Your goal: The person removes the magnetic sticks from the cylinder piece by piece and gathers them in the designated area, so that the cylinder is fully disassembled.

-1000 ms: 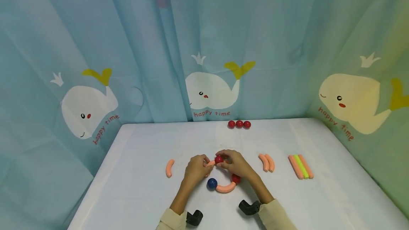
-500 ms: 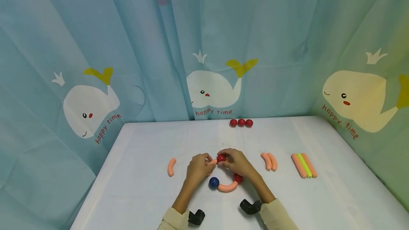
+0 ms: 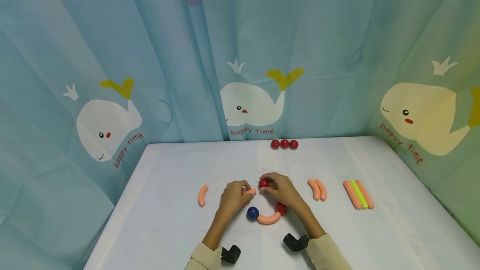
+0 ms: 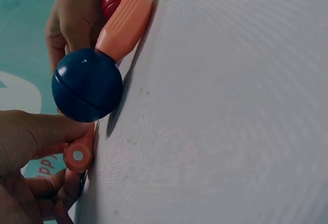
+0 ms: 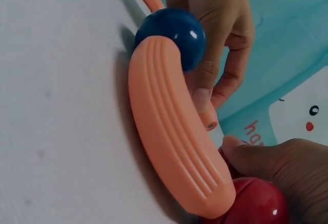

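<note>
My left hand (image 3: 232, 197) pinches a curved orange toy rod (image 3: 251, 191), whose round end with a pale centre (image 4: 78, 156) shows in the left wrist view. A red ball (image 3: 263, 183) is held between the thumb and fingers of my right hand (image 3: 283, 189). A small gap separates this ball from the rod's end. Just nearer to me lies a joined chain: a blue ball (image 3: 253, 213), a ribbed curved orange rod (image 5: 174, 126) and a second red ball (image 3: 281, 208). The chain's red end sits right below my right hand.
Three red balls (image 3: 284, 144) line the table's far edge. One curved orange rod (image 3: 202, 196) lies to the left, two more curved rods (image 3: 317, 189) to the right. Beyond them lie straight orange and green sticks (image 3: 358, 194). A whale-print curtain (image 3: 172, 53) hangs behind the white table.
The red ball in my right hand has come away from the rod's end, shifting slightly right. My left hand keeps its pinch on the rod. The whole head view has shifted slightly.
</note>
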A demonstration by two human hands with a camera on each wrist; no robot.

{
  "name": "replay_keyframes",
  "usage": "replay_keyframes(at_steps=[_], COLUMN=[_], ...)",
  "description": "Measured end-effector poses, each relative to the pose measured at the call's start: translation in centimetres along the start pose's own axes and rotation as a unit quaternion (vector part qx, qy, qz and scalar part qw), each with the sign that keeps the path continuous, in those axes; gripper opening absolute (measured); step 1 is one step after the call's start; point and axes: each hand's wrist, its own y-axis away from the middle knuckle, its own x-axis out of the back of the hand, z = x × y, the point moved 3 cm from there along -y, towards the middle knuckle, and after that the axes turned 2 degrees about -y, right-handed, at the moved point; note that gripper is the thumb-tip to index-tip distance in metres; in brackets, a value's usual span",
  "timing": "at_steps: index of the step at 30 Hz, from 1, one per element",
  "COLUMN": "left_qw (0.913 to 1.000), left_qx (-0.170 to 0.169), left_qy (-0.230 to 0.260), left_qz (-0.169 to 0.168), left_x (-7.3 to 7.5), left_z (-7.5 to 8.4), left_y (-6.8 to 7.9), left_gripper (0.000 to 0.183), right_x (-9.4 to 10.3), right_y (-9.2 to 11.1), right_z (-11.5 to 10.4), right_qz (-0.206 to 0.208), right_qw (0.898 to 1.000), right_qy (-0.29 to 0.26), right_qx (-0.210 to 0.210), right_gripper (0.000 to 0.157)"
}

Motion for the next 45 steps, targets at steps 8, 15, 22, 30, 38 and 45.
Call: replay_keyframes(at_steps=[8, 15, 22, 30, 38, 45], left_qw=[0.9999, 0.9965, 0.9965, 0.9951, 0.9903, 0.9826], left_qx=[0.001, 0.002, 0.011, 0.048, 0.120, 0.174], left_qy=[0.015, 0.081, 0.083, 0.086, 0.052, 0.041], left_qz=[-0.001, -0.021, -0.001, 0.000, 0.046, 0.049], left_x=[0.1, 1.1, 3.9, 8.2, 11.5, 12.0], left_z=[-0.1, -0.5, -1.0, -3.6, -7.1, -9.1], left_y=[0.1, 0.4, 0.9, 1.2, 2.1, 2.6], left_gripper=[0.015, 0.016, 0.019, 0.020, 0.023, 0.023], right_x=[-0.1, -0.1, -0.1, 0.0, -0.1, -0.1], right_y=[0.0, 0.1, 0.1, 0.2, 0.1, 0.1], right_z=[0.0, -0.1, 0.0, 0.0, -0.1, 0.0], right_qz=[-0.002, -0.003, -0.006, -0.004, -0.008, -0.004], right_qw=[1.000, 1.000, 1.000, 1.000, 1.000, 1.000], right_qy=[0.000, -0.003, 0.001, 0.006, 0.013, 0.017], right_qx=[0.003, -0.001, -0.015, -0.011, -0.024, -0.021], right_gripper=[0.032, 0.034, 0.035, 0.035, 0.035, 0.035])
